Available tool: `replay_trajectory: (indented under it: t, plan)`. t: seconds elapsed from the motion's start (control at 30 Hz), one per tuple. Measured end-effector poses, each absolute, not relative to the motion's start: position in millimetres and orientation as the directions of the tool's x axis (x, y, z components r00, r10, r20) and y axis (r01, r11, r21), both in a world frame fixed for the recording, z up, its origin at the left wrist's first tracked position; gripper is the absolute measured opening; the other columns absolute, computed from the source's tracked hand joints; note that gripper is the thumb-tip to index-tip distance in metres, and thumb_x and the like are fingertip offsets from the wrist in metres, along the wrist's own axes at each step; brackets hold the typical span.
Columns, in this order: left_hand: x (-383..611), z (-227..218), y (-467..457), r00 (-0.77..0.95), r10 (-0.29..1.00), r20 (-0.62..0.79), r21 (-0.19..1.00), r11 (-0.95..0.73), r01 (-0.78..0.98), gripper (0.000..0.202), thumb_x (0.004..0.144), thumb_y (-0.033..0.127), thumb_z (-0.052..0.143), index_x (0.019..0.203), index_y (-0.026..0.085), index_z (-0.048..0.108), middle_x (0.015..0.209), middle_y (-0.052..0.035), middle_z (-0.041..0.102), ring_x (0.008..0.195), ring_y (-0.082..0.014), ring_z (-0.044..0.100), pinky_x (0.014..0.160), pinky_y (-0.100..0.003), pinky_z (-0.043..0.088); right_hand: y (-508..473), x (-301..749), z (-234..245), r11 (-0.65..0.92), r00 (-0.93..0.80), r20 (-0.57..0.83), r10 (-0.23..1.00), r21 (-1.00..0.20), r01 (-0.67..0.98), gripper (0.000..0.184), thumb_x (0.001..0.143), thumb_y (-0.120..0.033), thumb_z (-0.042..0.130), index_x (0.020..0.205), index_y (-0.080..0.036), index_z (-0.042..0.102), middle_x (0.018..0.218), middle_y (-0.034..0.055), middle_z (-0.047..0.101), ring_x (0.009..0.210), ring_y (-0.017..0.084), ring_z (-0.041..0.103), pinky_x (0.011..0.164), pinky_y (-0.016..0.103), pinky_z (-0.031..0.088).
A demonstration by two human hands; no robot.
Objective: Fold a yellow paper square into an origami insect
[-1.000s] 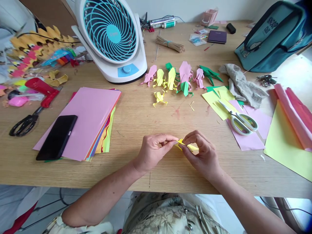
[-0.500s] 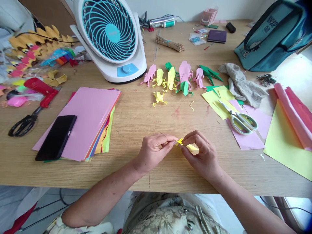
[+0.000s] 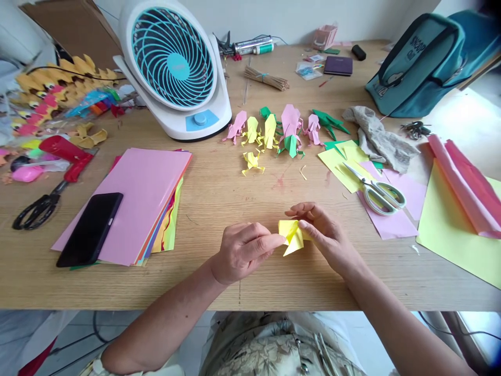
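Wooden worktop had yellow paper above it, near-left of the white-handled scissors, pinched by left hand and right hand, flaps newly spread wider, so shaping seemed unfinished.

Folded yellow paper, four o'clock from the view's centre, partly hidden by fingers.
The left hand covers its nine-o'clock edge and the right hand its three-o'clock end, so its full outline cannot be told. At eleven o'clock the fan loses its top to the upper edge, its hub lettering unreadable; at two, the teal bag is cut off rightward. The yellow sheet at three runs past the right edge, partly under a pink roll. At twelve, a yellow figure half hides a green one.
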State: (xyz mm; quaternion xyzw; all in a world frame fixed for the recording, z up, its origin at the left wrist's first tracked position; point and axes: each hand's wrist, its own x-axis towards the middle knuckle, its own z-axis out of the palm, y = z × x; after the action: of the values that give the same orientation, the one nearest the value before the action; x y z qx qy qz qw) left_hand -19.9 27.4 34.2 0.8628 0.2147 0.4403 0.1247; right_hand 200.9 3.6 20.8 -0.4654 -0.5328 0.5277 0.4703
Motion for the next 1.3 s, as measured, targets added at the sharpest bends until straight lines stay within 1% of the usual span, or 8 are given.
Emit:
replay_trajectory:
  t: [0.13, 0.23, 0.37, 0.43, 0.5, 0.9, 1.2, 1.3]
  plan:
    - [-18.2, 36.1, 26.5, 0.587, 0.364, 0.724, 0.256, -0.931, 0.261, 0.018, 0.094, 0.012, 0.056, 0.104, 0.022, 0.067, 0.075, 0.0015, 0.064, 0.063, -0.0088, 0.057, 0.06, -0.022, 0.044, 5.8, 204.5, 24.4, -0.06, -0.245, -0.047, 0.968, -0.997, -0.046, 0.037, 0.091, -0.047, 0.064, 0.121, -0.026, 0.055, 0.11, 0.0074, 0.069, 0.091, 0.019, 0.067, 0.073, 0.03, 0.057]
    - [-16.7, 36.6, 25.3, 0.594, 0.313, 0.742, 0.192, -0.947, 0.259, 0.016, 0.091, 0.011, 0.06, 0.1, 0.022, 0.067, 0.072, 0.0036, 0.063, 0.062, -0.0081, 0.057, 0.059, -0.021, 0.044, 4.5, 206.6, 24.9, -0.016, -0.19, -0.017, 0.982, -1.0, 0.009, 0.031, 0.096, -0.045, 0.057, 0.12, -0.025, 0.057, 0.111, 0.0084, 0.07, 0.097, 0.02, 0.067, 0.081, 0.034, 0.056]
    - [-15.9, 35.7, 26.0, 0.532, 0.385, 0.754, 0.196, -0.905, 0.376, 0.016, 0.091, 0.012, 0.062, 0.101, 0.022, 0.068, 0.067, 0.0047, 0.058, 0.059, -0.0086, 0.053, 0.057, -0.022, 0.043, -1.3, 203.7, 24.8, 0.298, 0.02, 0.315, 0.949, -0.914, 0.274, 0.018, 0.093, -0.031, 0.064, 0.109, -0.023, 0.062, 0.106, 0.008, 0.065, 0.1, 0.022, 0.062, 0.085, 0.038, 0.051]
    - [-14.5, 35.6, 26.6, 0.533, 0.42, 0.735, 0.202, -0.885, 0.419, 0.014, 0.094, 0.014, 0.059, 0.1, 0.022, 0.069, 0.067, 0.0039, 0.056, 0.06, -0.0091, 0.052, 0.058, -0.022, 0.042, -5.2, 199.1, 26.5, 0.45, -0.068, 0.46, 0.885, -0.81, 0.375, 0.017, 0.089, -0.022, 0.067, 0.106, -0.023, 0.063, 0.1, 0.0071, 0.063, 0.096, 0.022, 0.06, 0.083, 0.038, 0.05]
    - [-12.0, 35.6, 27.0, 0.542, 0.462, 0.702, 0.219, -0.864, 0.453, 0.011, 0.096, 0.018, 0.058, 0.094, 0.02, 0.068, 0.067, 0.0027, 0.054, 0.061, -0.0094, 0.051, 0.059, -0.022, 0.041, -8.3, 193.9, 28.4, 0.539, -0.189, 0.509, 0.84, -0.739, 0.405, 0.023, 0.087, -0.016, 0.068, 0.108, -0.023, 0.062, 0.1, 0.0071, 0.063, 0.095, 0.022, 0.06, 0.081, 0.037, 0.05]
    - [-6.6, 29.4, 30.6, 0.529, 0.61, 0.591, 0.503, -0.79, 0.35, 0.012, 0.097, 0.024, 0.058, 0.091, 0.016, 0.065, 0.073, 0.001, 0.054, 0.065, -0.0091, 0.054, 0.06, -0.02, 0.042, -9.9, 189.3, 29.2, 0.593, -0.241, 0.542, 0.805, -0.725, 0.35, 0.026, 0.087, -0.004, 0.065, 0.105, -0.023, 0.063, 0.093, 0.0043, 0.065, 0.085, 0.017, 0.062, 0.072, 0.032, 0.051]
    - [-11.1, 34.0, 30.8, 0.638, 0.509, 0.578, 0.291, -0.859, 0.422, 0.017, 0.099, 0.023, 0.053, 0.09, 0.016, 0.065, 0.073, 0.0, 0.055, 0.066, -0.0106, 0.055, 0.064, -0.022, 0.044, -11.6, 189.9, 28.3, 0.585, -0.287, 0.51, 0.811, -0.711, 0.391, 0.019, 0.088, -0.004, 0.06, 0.098, -0.021, 0.059, 0.091, 0.0048, 0.06, 0.083, 0.016, 0.059, 0.071, 0.031, 0.048]
    - [-10.3, 34.0, 29.7, 0.631, 0.493, 0.599, 0.28, -0.867, 0.412, 0.015, 0.099, 0.024, 0.053, 0.092, 0.017, 0.065, 0.073, 0.0003, 0.056, 0.066, -0.0101, 0.055, 0.064, -0.022, 0.044, -11.5, 189.2, 29.1, 0.579, -0.288, 0.503, 0.815, -0.715, 0.392, 0.017, 0.09, -0.005, 0.058, 0.096, -0.02, 0.055, 0.088, 0.0045, 0.056, 0.081, 0.016, 0.055, 0.07, 0.031, 0.046]
